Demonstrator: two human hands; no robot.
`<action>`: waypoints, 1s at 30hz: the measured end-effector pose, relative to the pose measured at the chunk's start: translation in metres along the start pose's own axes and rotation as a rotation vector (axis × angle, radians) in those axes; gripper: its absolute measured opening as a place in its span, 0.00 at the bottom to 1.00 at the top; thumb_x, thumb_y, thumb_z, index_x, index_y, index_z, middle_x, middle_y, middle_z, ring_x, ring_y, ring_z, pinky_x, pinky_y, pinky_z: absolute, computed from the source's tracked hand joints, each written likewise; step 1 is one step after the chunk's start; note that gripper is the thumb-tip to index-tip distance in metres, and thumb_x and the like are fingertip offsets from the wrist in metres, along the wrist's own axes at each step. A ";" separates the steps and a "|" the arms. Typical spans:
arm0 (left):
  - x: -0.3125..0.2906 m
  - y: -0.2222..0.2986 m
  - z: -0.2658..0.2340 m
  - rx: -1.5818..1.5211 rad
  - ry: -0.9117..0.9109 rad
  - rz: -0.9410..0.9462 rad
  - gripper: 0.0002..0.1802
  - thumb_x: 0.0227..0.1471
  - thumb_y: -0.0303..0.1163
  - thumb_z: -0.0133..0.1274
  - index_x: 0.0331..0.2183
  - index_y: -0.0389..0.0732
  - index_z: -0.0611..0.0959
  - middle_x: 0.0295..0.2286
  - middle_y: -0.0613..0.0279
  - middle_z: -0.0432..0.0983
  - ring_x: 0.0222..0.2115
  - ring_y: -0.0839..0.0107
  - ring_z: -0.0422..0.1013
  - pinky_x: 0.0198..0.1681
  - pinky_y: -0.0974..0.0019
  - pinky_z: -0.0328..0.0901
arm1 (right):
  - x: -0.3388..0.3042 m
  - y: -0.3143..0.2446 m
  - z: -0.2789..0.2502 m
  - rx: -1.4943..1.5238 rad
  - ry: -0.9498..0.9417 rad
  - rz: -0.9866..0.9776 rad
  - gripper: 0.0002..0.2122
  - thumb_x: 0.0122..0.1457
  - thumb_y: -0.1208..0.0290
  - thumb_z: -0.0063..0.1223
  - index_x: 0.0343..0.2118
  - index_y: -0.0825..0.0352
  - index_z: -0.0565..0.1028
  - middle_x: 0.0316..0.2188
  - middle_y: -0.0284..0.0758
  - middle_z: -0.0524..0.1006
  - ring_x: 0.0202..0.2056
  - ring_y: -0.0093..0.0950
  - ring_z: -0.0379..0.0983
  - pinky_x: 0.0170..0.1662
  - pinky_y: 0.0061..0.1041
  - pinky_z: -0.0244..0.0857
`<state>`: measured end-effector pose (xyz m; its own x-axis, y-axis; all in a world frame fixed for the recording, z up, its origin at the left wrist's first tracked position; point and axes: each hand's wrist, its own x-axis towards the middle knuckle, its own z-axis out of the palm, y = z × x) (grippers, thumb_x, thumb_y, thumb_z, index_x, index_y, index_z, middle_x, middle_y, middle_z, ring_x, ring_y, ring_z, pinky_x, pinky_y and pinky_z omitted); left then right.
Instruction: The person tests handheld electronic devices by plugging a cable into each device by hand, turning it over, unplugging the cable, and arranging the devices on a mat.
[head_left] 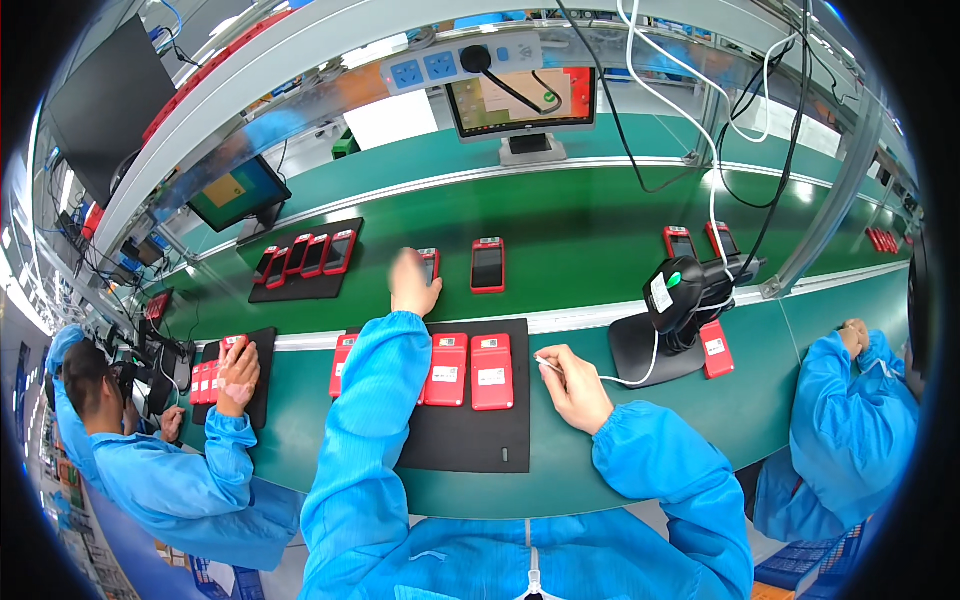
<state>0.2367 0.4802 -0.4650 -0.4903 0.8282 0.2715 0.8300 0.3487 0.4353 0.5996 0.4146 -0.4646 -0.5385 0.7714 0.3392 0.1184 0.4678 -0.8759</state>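
Observation:
My left hand (412, 285) reaches forward over the green belt, its fingers smeared by motion. It overlaps a red handheld device (430, 262) with a dark screen; whether it grips this device is unclear. My right hand (575, 390) pinches the end of a white cable (622, 381) above the bench, just right of the black mat (460, 440). On that mat several red handhelds lie face down with white labels, among them one at the right end (492, 372) and its neighbour (446, 370). My left sleeve partly covers the row. Another red handheld (488, 266) lies screen up on the belt.
A black scanner (674, 295) stands on a base at right, beside a face-down red handheld (718, 350). Left on the belt, a dark tray (320, 288) holds several handhelds. Co-workers sit at left (190, 480) and right (850, 430). Cables (715, 170) hang overhead; a monitor (525, 105) stands beyond.

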 end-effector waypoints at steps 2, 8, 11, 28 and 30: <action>0.006 -0.010 -0.003 -0.071 0.008 -0.016 0.50 0.46 0.33 0.73 0.63 0.37 0.62 0.61 0.34 0.64 0.57 0.34 0.68 0.60 0.47 0.66 | 0.000 0.000 0.001 -0.012 -0.003 -0.041 0.08 0.69 0.77 0.53 0.48 0.70 0.72 0.32 0.42 0.80 0.33 0.36 0.81 0.38 0.34 0.74; -0.016 0.009 -0.020 -1.378 0.082 -0.432 0.48 0.57 0.28 0.65 0.68 0.43 0.53 0.53 0.47 0.74 0.49 0.57 0.75 0.54 0.50 0.71 | -0.003 0.002 0.003 0.031 -0.045 0.003 0.05 0.67 0.75 0.59 0.41 0.70 0.76 0.33 0.43 0.82 0.34 0.38 0.83 0.38 0.33 0.77; -0.058 0.046 -0.035 -1.654 -0.006 -0.472 0.48 0.58 0.30 0.65 0.69 0.44 0.52 0.50 0.48 0.75 0.49 0.57 0.75 0.55 0.41 0.72 | -0.005 -0.002 -0.001 -0.009 -0.030 -0.069 0.05 0.65 0.75 0.62 0.40 0.70 0.77 0.32 0.43 0.82 0.34 0.38 0.83 0.37 0.34 0.77; -0.198 0.102 -0.037 -1.526 -0.135 -0.167 0.46 0.56 0.15 0.62 0.65 0.50 0.54 0.53 0.55 0.62 0.51 0.63 0.71 0.55 0.55 0.74 | -0.008 -0.015 -0.004 -0.078 0.070 -0.327 0.07 0.59 0.80 0.67 0.36 0.70 0.78 0.30 0.41 0.83 0.31 0.41 0.83 0.33 0.35 0.77; -0.199 0.103 -0.035 -1.488 -0.108 -0.144 0.46 0.55 0.15 0.63 0.64 0.49 0.54 0.53 0.55 0.62 0.52 0.63 0.71 0.55 0.56 0.74 | -0.007 -0.016 -0.005 -0.095 0.068 -0.316 0.07 0.59 0.80 0.67 0.36 0.70 0.78 0.30 0.41 0.83 0.31 0.41 0.83 0.33 0.35 0.77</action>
<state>0.4102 0.3358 -0.4439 -0.4653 0.8774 0.1171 -0.2772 -0.2701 0.9221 0.6061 0.4038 -0.4511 -0.5044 0.6075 0.6136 0.0334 0.7239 -0.6891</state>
